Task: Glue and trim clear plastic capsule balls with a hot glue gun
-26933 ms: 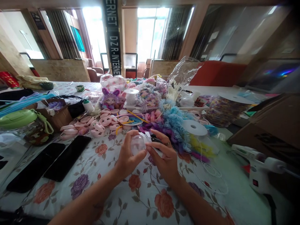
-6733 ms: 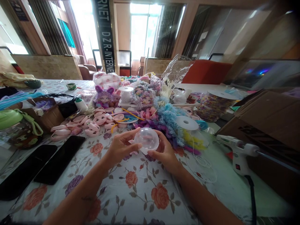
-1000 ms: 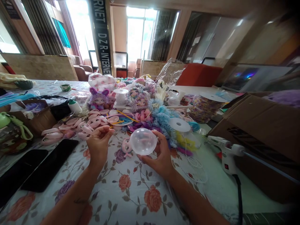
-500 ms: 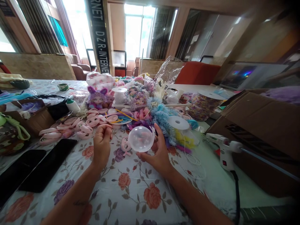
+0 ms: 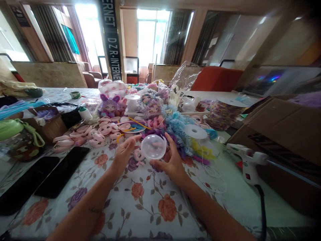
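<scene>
left hand point(image 5: 124, 151) uncurled, nearer clear ball point(image 5: 153, 147)

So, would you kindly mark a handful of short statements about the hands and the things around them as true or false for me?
1. The right hand holds a clear round piece. True.
2. The glue gun lies on the person's left. False: the white glue gun is on the right, beside a cardboard box.
3. A small pink doll-like figure shows between the left hand and the clear round piece. True.
4. Two black phone-like slabs lie side by side on the tablecloth. True.
5. The tablecloth is plain. False: it is printed with orange and purple flowers and leaves.
</scene>
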Motion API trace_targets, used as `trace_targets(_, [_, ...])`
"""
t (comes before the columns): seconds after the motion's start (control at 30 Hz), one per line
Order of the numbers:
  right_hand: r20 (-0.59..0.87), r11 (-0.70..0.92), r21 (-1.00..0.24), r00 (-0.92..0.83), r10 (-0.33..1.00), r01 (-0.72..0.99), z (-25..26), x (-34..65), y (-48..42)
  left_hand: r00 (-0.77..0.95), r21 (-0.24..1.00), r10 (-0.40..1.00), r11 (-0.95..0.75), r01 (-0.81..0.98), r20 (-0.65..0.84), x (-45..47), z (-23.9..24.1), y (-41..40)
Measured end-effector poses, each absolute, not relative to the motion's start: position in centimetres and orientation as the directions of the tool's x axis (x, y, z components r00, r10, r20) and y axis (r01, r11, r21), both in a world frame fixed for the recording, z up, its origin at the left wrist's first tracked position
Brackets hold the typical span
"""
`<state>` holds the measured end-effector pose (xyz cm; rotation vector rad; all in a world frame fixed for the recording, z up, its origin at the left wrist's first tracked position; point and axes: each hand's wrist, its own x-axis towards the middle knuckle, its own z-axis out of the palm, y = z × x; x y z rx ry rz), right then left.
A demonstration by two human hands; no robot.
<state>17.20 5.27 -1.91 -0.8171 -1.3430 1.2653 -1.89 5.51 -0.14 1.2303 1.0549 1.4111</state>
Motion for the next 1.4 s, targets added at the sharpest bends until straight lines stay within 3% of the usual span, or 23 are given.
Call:
trace_targets(0.13, [0.251, 0.236, -0.968, -0.254, 0.934, -0.086, -1.8, 17.3, 5.1, 0.093, 0.985, 0.987, -0.115, -0.128, 0.127, -1.6, 0.4, 4.9])
trace_targets(0.37, [0.371, 0.404, -0.9, -0.2, 0.907, 0.165, -1.9, 17.5, 5.2, 0.095, 0.845, 0.993, 0.106, -0.524, -0.066, -0.9, -0.7, 4.7])
trace_targets(0.5, [0.469, 0.509, -0.811, -0.199, 0.86, 0.289, -2.2, 17.5, 5.0, 0.105, 0.752, 0.985, 0.174, -0.636, -0.138, -0.4, -0.5, 4.4])
trace_targets(0.67, [0.55, 0.581, -0.729, -0.197, 0.812, 0.361, -2.7, 17.3, 4.6, 0.027, 0.783, 0.994, 0.101, -0.613, -0.108, -0.3, -0.2, 4.3])
trace_targets(0.9, [0.508, 0.53, -0.809, -0.151, 0.848, 0.255, -2.8, 16.9, 4.5, -0.425, 0.852, 0.904, -0.189, -0.488, -0.043, -3.0, -0.7, 6.4])
trace_targets(1.0, [0.49, 0.489, -0.855, -0.043, 0.871, 0.171, -2.9, 16.8, 4.9, -0.47, 0.856, 0.882, -0.226, -0.465, -0.022, -3.4, -0.7, 6.8])
trace_targets(1.1, [0.465, 0.462, -0.883, 0.021, 0.885, 0.083, -3.0, 16.9, 5.2, -0.384, 0.911, 0.921, -0.216, -0.352, 0.07, -2.1, -0.6, 5.8])
trace_targets(1.17, [0.452, 0.449, -0.892, 0.062, 0.89, 0.06, -3.1, 16.9, 5.4, -0.185, 0.937, 0.978, -0.153, -0.313, 0.097, -0.6, -0.7, 4.7])
trace_targets(1.23, [0.453, 0.449, -0.892, 0.105, 0.886, 0.058, -3.2, 16.8, 5.4, 0.081, 0.913, 0.993, -0.049, -0.405, 0.089, 0.8, -0.9, 3.5])
trace_targets(1.3, [0.477, 0.472, -0.879, 0.094, 0.874, 0.068, -3.3, 16.7, 5.2, 0.231, 0.866, 0.969, 0.04, -0.499, 0.089, 1.7, -0.9, 2.6])
trace_targets(1.4, [0.545, 0.541, -0.829, -0.013, 0.839, 0.142, -3.5, 16.5, 5.0, 0.293, 0.834, 0.954, 0.115, -0.54, 0.058, 2.0, -0.8, 2.2])
